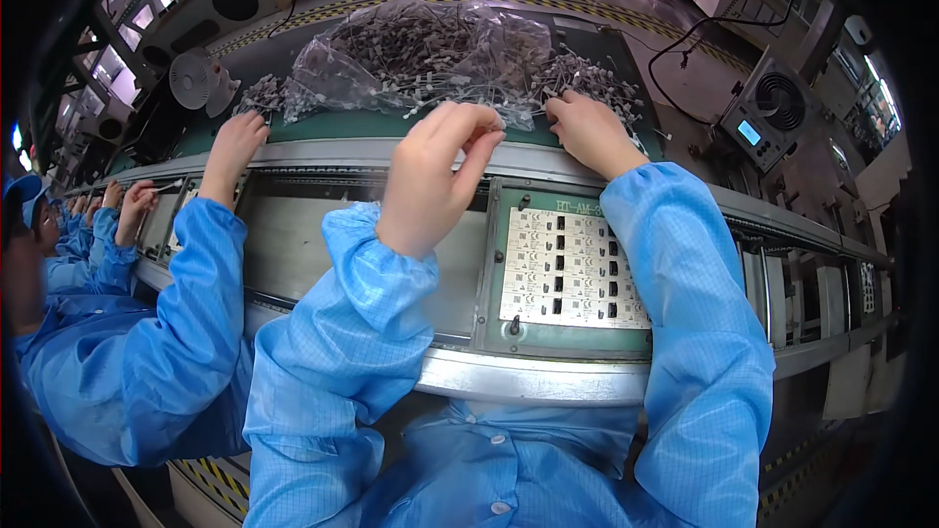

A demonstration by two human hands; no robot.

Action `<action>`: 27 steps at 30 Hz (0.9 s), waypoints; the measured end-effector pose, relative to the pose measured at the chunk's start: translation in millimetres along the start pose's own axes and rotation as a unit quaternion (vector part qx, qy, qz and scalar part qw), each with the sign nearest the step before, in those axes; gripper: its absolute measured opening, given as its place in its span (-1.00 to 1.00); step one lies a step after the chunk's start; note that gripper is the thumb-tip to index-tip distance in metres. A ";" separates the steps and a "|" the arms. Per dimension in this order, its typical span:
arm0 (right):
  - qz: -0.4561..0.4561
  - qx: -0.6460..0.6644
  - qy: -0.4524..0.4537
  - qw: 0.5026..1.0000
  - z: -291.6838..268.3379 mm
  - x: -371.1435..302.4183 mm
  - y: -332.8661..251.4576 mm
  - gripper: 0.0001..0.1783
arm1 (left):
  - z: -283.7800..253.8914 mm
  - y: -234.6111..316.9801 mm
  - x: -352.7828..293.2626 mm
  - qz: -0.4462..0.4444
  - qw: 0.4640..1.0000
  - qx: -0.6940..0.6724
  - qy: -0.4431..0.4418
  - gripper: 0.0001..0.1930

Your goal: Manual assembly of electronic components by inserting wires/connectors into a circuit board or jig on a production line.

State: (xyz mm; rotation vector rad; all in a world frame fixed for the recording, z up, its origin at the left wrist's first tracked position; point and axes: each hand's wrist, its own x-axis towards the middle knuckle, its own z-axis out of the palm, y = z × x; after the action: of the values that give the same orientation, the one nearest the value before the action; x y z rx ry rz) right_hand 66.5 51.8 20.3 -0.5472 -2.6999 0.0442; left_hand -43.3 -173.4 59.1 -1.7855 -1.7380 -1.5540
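Note:
My left hand (442,174) is raised over the near rail of the green bench, its thumb and fingertips pinched together. Whatever is between them is too small to make out. At the right end of a heap of short cables with white connectors (587,78), my right hand (593,133) bends its fingers down among the pieces; its fingertips are partly hidden. Below my hands, on the conveyor, lies a green fixture plate (577,340) carrying a white panel (533,279) of printed units with black parts. My right sleeve covers the panel's right side.
A clear plastic bag (333,78) lies around the cable heap. To the left, a co-worker's hand (235,147) reaches toward the cables; more co-workers sit beyond. A small white fan (196,83) stands at the far left, a fan unit with a lit screen (768,112) at right. The conveyor's metal rail (528,378) runs in front of me.

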 end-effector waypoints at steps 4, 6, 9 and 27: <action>-0.025 0.098 0.055 0.993 -1.6 2.8 14.7 -0.85 | 20.5 -15.0 -16.3 0.080 0.993 0.087 -0.031 -0.90; -0.028 0.154 0.115 0.981 -16.6 5.3 18.3 -0.81 | 25.0 -20.3 -21.6 0.041 0.992 0.102 -0.066 -0.94; 0.036 0.270 0.164 0.948 -41.5 9.5 22.7 -0.76 | 32.7 -11.9 -32.6 -0.031 0.973 0.201 -0.108 -0.95; 0.140 0.530 0.078 0.833 -93.4 -106.3 0.2 -0.88 | 54.3 -9.3 -45.4 -0.126 0.981 0.066 -0.131 -0.97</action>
State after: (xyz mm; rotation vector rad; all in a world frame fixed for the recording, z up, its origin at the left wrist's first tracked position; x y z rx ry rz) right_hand 192.1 7.3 68.2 -0.5113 -1.9573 1.3946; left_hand -11.7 -157.8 -3.0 -1.8300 -2.2094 -1.2964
